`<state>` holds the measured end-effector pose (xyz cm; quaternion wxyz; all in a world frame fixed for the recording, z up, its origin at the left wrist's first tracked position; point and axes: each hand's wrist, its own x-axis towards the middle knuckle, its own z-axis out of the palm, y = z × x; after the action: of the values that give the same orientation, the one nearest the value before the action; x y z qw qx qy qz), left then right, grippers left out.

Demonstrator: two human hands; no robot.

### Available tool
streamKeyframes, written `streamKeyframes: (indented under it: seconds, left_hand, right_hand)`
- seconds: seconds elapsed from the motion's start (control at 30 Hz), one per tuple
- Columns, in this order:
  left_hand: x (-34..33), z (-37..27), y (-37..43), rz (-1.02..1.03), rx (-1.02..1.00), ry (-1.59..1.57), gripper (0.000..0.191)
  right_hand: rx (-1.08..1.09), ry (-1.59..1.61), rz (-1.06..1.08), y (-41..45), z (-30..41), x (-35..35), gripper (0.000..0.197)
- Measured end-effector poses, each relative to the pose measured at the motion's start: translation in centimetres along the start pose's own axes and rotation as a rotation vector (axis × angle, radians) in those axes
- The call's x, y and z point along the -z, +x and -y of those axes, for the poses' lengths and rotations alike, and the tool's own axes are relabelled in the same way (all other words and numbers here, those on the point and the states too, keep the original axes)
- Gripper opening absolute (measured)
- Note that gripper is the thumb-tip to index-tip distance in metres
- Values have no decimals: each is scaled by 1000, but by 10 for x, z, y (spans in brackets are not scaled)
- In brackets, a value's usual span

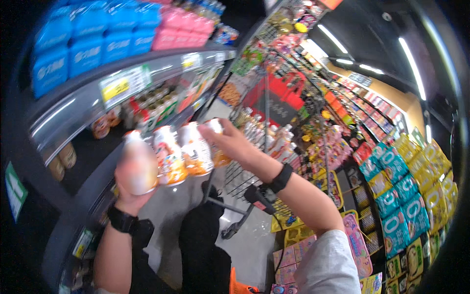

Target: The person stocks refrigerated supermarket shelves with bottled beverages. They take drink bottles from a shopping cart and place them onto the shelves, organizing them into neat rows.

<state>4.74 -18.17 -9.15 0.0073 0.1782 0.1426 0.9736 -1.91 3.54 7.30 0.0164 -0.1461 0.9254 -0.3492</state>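
Note:
A row of several small plastic drink bottles (197,154), white on top with orange bases, spans the space between my two hands. The bottles stand side by side like a multipack and tilt slightly. My left hand (131,198) grips the left end of the row from below; the bottle there is blurred. At the other end, my right hand (231,141) holds the last bottle, with its thumb in front. Just beyond the row is a dark refrigerated shelf (99,154), where similar orange-and-white bottles (101,126) stand at the back.
Above, blue bottles (86,51) and pink bottles (181,33) fill a shelf with price tags (125,86). A wire shopping cart (238,180) holding white bottles (281,139) stands ahead to the right. Teal packages (398,205) and yellow packages (437,183) are stacked at far right.

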Motion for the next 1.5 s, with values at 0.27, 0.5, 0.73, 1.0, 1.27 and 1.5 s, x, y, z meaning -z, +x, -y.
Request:
streamKeyframes:
  seconds: [0.27,0.5,0.73,1.0,1.27,1.5]
  left_hand:
    - [2,-26,-6,-105,-171,1063,51]
    - [-13,-41,-12,-204,-552,1124,39]
    - [27,-75,0,-796,-971,1665,41]
    - [46,-65,7,-1012,-932,1990,60]
    - [45,-73,4,-1018,-826,1881,61]
    - [26,-70,-5,-731,-770,1527,41]
  right_hand:
    - [86,439,-19,12,-25,-14,31]
    - [107,738,24,47,-19,-74,32]
    - [230,607,88,64,29,-124,40]
    - [146,590,144,69,-3,-145,51]
    - [473,218,163,38,3,-162,82]
    - [579,-52,-14,25,50,-203,83]
